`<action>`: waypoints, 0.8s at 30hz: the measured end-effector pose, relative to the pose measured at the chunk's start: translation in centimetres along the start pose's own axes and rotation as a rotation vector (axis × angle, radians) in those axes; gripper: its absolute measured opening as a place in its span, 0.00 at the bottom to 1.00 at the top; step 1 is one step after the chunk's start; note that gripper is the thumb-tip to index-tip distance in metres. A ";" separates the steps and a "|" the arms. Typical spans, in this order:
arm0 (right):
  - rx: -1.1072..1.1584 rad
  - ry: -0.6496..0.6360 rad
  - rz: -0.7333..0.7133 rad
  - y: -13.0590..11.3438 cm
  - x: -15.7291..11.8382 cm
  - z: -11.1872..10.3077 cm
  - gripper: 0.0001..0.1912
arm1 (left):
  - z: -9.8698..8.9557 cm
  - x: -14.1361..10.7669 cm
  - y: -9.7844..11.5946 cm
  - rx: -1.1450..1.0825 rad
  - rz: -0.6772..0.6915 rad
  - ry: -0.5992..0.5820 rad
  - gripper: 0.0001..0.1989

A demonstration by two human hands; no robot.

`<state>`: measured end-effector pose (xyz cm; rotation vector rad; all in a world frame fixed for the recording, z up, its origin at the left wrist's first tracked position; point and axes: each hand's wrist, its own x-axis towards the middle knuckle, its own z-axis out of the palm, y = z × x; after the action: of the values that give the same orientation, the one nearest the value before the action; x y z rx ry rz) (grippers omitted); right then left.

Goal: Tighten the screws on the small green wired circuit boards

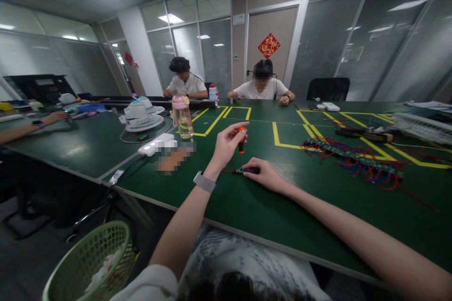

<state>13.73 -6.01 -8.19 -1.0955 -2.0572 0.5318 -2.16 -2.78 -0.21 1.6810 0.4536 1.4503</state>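
My left hand [226, 145] is closed round the orange and black handle of a screwdriver [241, 146], which stands upright with its thin shaft pointing down. The tip meets a small green circuit board [238, 171] lying on the table, or comes very close to it; I cannot tell which. Low against the tabletop, my right hand [263, 174] pinches the board's right end between thumb and fingers. A red wire leaves the board on its left side, and part of the board is hidden under my right fingers.
Many wired circuit boards [353, 157] lie in a row to the right. Ahead to the left stand a pink-lidded bottle [183, 120], a white power strip [157, 145] and white fans [143, 120]. Two people sit opposite; another person's arm [33, 127] reaches in from the left. A green basket [56, 275] is below.
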 end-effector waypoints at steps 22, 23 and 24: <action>-0.008 -0.004 0.010 0.1 0.0 0.1 0.09 | -0.1 0.0 0.0 -0.090 -0.017 -0.040 0.15; -0.006 -0.003 0.009 0.1 0.0 0.1 0.09 | -0.1 0.0 0.1 -0.039 0.003 -0.017 0.14; -0.003 -0.003 0.009 0.0 0.0 0.1 0.09 | -0.2 0.0 0.1 0.014 0.029 0.009 0.13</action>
<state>13.68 -5.97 -8.27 -1.1067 -2.0573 0.5351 -2.34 -2.75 -0.17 1.6995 0.4467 1.4797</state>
